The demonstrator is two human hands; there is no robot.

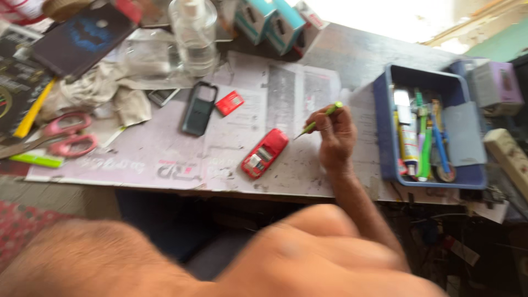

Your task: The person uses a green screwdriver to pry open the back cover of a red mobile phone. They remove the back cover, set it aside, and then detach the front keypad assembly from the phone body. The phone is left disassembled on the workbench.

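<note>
On the newspaper, mid-table | I see right hand (335, 135) gripping green tool (319, 120), tip down-left toward red phone (265, 153) | phone lies diagonal, beside the tip | left hand unseen.

Newspaper-covered table (357, 55), red phone (264, 153)

At the top centre of your frame three small upright boxes (278, 22) stand side by side, teal and white, the rightmost with red on it. Far right, a pale purple box (498, 82) sits beside the blue tray. Upper left lies a dark flat package (82, 38) with a blue glowing emblem. Printed newspaper sheets (286, 93) cover the tabletop's centre.
</note>
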